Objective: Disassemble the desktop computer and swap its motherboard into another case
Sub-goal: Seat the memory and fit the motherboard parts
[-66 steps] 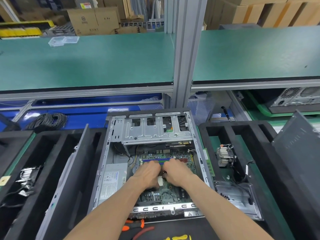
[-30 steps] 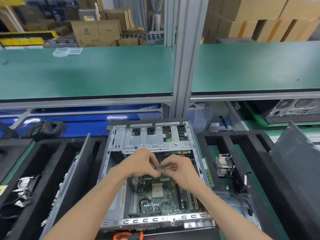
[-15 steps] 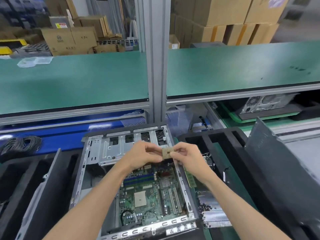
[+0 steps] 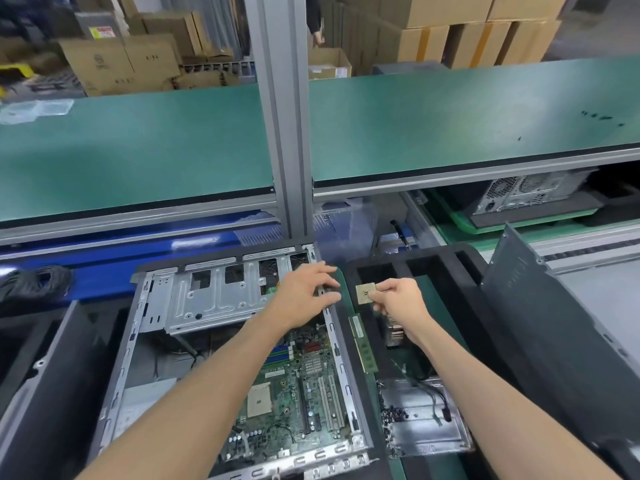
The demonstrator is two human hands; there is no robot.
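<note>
- Landmark: open computer case (image 4: pixel 221 344), lying on its side on the bench, side panel off.
- Motherboard (image 4: pixel 294 400) sits inside the case, in its near right part; bare CPU socket (image 4: pixel 258 403) visible on the board.
- Drive cage (image 4: pixel 214 296) spans the far part of the case.
- Right hand (image 4: pixel 398 303) is just right of the case's far right corner, over the black foam tray (image 4: pixel 446 261); thumb and fingers (image 4: pixel 375 296) pinch a square CPU chip (image 4: pixel 366 293), gold face toward the camera.
- Left hand (image 4: pixel 304 296) hovers over the case's far right edge, fingers apart and relaxed, holding nothing.
- RAM stick (image 4: pixel 362 342) lies just right of the case wall.
- Heatsink (image 4: pixel 394 332) lies right of the case, partly hidden under the right wrist.
</note>
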